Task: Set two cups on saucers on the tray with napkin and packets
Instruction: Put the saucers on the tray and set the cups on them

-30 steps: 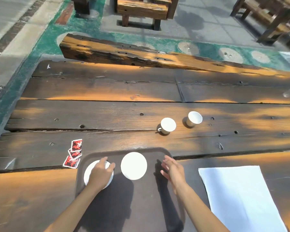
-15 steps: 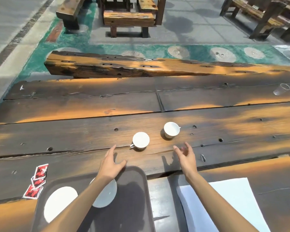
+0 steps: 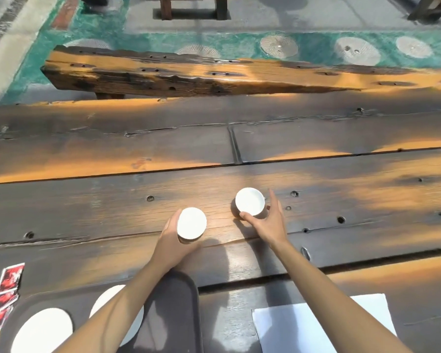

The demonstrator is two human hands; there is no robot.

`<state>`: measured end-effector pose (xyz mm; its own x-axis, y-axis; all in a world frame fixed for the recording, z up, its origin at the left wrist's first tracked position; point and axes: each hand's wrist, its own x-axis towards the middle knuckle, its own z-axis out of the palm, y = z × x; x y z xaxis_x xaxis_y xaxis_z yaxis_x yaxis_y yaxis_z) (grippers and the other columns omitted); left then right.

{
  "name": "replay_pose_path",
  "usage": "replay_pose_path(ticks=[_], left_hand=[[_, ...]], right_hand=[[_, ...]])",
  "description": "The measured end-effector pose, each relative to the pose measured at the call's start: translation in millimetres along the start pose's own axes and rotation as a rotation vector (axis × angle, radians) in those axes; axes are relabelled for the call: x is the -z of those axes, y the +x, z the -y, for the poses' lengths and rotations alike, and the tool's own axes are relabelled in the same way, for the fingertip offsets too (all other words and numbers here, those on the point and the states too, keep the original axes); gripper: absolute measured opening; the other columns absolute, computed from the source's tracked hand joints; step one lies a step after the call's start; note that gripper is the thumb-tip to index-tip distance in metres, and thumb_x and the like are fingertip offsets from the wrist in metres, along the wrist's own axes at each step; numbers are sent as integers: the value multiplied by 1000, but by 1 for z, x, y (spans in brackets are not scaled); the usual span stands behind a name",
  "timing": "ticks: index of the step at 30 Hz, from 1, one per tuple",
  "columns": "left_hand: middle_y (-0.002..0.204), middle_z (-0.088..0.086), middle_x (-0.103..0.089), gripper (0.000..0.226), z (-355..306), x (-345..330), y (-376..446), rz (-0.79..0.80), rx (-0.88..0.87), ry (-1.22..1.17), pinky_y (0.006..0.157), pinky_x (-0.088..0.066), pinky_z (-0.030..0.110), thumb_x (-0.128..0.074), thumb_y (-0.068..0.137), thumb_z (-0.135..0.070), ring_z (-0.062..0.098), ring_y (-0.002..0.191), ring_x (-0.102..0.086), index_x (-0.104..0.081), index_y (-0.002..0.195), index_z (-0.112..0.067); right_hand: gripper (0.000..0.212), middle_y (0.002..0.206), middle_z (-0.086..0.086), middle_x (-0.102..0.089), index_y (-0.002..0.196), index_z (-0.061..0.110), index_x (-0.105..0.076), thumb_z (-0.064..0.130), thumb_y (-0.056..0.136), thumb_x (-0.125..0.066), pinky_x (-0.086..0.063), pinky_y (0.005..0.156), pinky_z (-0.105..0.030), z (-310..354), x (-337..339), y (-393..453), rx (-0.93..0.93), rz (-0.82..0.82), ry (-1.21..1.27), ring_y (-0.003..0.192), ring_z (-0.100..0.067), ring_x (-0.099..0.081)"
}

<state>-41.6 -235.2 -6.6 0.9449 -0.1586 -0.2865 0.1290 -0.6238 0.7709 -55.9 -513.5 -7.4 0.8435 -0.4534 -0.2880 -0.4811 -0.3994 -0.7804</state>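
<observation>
1. Head view: my left hand [image 3: 175,238] is wrapped around the near white cup [image 3: 191,222], fingers curled on its side, cup on the wooden table [image 3: 87,212].
2. My right hand [image 3: 266,221] holds the far white cup [image 3: 249,201], thumb on the near wall, index finger stretched past its right side.
3. Both cups are upright, off the tray [image 3: 173,301], beyond its far edge.
4. Two white saucers sit on the tray: left saucer [image 3: 42,329], right saucer [image 3: 105,301] partly under my left forearm.
5. Red packets [image 3: 4,291] lie left of the tray; white napkin [image 3: 303,327] lies to its right.
</observation>
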Motion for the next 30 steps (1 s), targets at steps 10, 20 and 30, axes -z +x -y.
replay_pose_path(ticks=[10, 20, 30], left_hand=[[130, -43, -50, 87, 15, -2, 7, -93, -78, -132, 96, -50, 22, -95, 63, -20, -14, 122, -48, -47, 129, -51], [128, -29, -58, 82, 11, 15, -27, -193, -71, -215, 89, -53, 20, -96, 61, -23, -7, 120, -53, -53, 130, -36], [126, -32, -56, 86, 26, 67, -110, -239, -26, -336, 77, -51, 12, -97, 55, -23, -13, 117, -51, -51, 124, -49]], right_hand=[[105, 149, -4, -47, 152, 23, -37, 42, 64, -92, -41, 107, -40, -15, -14, 20, 136, 33, -96, 137, -27, -46], [93, 134, 12, -51, 138, 29, -48, 32, 58, -96, -36, 95, -18, -3, -1, -19, 220, 46, -3, 121, -1, -44], [91, 130, 10, -49, 138, 33, -46, 31, 56, -83, -37, 96, -18, 37, 0, -113, 326, 147, -6, 121, -5, -45]])
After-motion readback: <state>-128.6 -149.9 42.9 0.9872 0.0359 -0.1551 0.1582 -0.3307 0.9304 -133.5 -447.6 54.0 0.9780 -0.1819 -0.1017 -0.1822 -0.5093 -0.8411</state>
